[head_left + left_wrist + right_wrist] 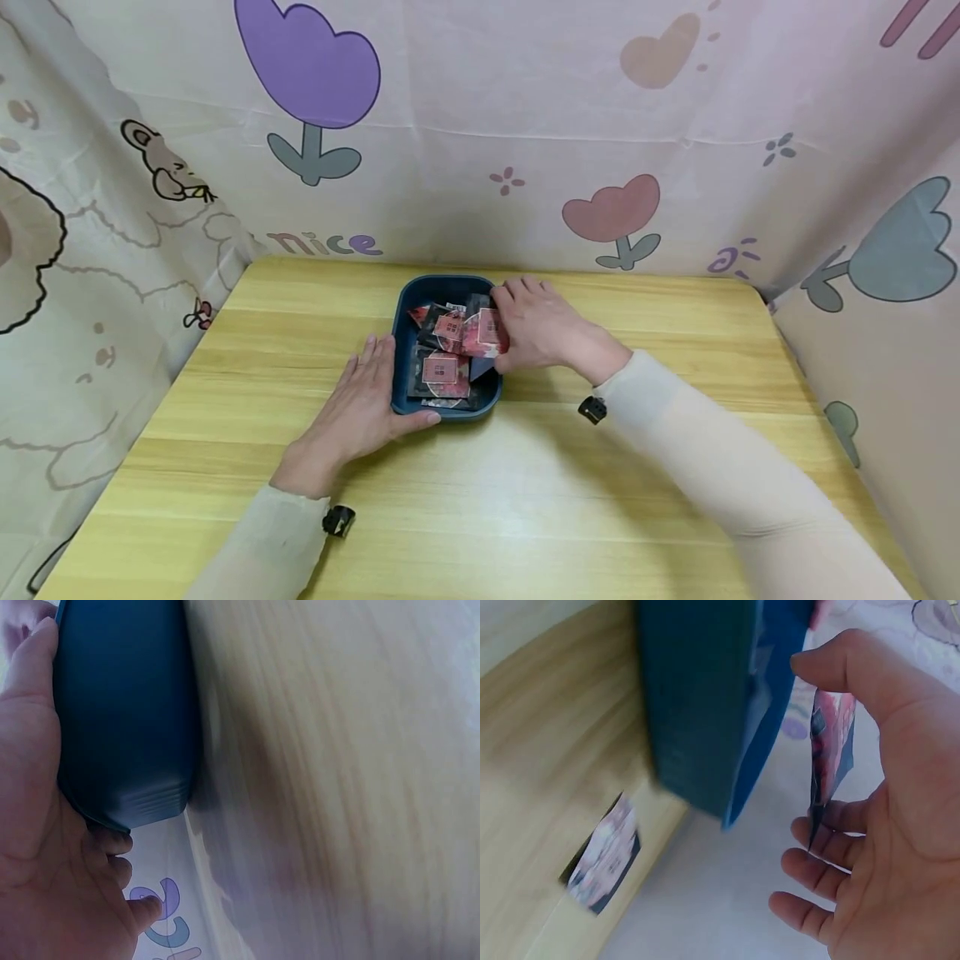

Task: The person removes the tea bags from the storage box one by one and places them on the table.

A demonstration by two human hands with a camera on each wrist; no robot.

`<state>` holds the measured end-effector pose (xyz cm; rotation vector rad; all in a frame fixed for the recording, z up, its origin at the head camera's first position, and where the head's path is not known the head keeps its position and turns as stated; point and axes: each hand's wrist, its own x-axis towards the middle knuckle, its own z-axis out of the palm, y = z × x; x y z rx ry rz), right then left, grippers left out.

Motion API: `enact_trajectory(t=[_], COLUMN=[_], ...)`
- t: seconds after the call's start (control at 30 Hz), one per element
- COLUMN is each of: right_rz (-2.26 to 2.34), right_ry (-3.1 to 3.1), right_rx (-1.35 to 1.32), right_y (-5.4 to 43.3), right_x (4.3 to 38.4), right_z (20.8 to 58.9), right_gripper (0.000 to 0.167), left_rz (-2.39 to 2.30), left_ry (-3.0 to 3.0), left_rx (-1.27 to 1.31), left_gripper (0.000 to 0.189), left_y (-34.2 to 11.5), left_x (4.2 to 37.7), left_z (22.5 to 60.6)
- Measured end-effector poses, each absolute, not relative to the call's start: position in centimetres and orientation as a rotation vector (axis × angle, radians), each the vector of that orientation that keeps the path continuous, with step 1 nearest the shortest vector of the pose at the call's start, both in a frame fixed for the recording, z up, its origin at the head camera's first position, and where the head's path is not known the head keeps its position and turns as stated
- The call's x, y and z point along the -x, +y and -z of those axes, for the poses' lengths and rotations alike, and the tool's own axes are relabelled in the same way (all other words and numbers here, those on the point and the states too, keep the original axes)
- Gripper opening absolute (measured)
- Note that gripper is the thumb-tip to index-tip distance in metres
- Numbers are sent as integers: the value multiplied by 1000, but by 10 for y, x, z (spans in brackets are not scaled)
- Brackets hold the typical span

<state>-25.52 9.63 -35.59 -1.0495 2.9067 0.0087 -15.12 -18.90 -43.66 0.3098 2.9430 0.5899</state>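
A dark blue plastic bin (pixel 399 367) stands on the wooden table, with several small printed sachets (pixel 439 372) inside, black with pink labels. My left hand (pixel 358 408) lies against the bin's left side, fingers extended along it and thumb at the front corner. Over the bin's right part, my right hand (pixel 542 327) pinches a sachet (pixel 483 329) between thumb and fingertips. The right wrist view shows this pinched sachet (pixel 831 746) edge-on, beside the bin's rim. Another sachet (pixel 606 855) lies on the table there, and my right hand hides it in the head view.
The wooden table (pixel 465 517) reaches back to a cloth curtain (pixel 457 150) printed with flowers and the word "nice". More printed cloth hangs along the left and right sides. Small black devices sit at both wrists.
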Motion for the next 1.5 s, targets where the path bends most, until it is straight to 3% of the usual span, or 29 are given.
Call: enact_trajectory(t=[0.2, 0.47, 0.93, 1.5], right_rz=[15, -205, -119, -81], right_ry=[2910, 2813, 2682, 2643], right_rx=[889, 623, 534, 491], right_y=[147, 206, 194, 205], right_x=[278, 318, 347, 352], right_z=[354, 370, 401, 406], right_gripper=[93, 100, 102, 101], left_rz=[-589, -572, -586, -604], left_ry=[2932, 2927, 2931, 2928], left_rx=[-302, -285, -286, -310], left_gripper=[147, 146, 146, 147], left_y=[-188, -194, -200, -191], left_x=[151, 150, 148, 153], left_z=[437, 436, 435, 437])
